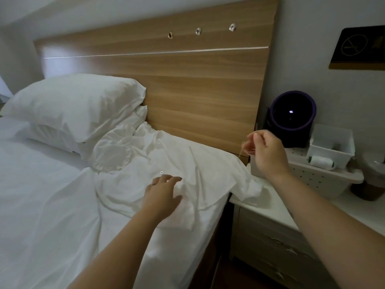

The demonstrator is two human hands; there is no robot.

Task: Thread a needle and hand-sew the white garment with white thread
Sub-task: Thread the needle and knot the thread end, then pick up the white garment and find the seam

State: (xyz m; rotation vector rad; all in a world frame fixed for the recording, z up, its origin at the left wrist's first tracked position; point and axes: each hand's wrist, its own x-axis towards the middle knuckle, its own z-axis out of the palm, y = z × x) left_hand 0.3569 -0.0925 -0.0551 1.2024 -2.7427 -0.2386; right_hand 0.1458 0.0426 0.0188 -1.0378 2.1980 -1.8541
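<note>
The white garment (166, 155) lies spread and creased on the bed near the headboard, one edge hanging over the nightstand. My left hand (164, 190) rests on it with fingers spread and fairly straight. My right hand (267, 151) is raised above the bed's right edge, fingers curled, pinching a thin pale thread (243, 148) that loops and dangles below the fingertips. I cannot make out a needle. A spool of white thread (319, 162) lies in the perforated white tray (325, 178) on the nightstand.
Two white pillows (73, 101) sit at the left against the wooden headboard (198, 80). On the white nightstand (270, 207) stand a round dark purple device (292, 117) and a small white box (331, 142). Drawers lie below it.
</note>
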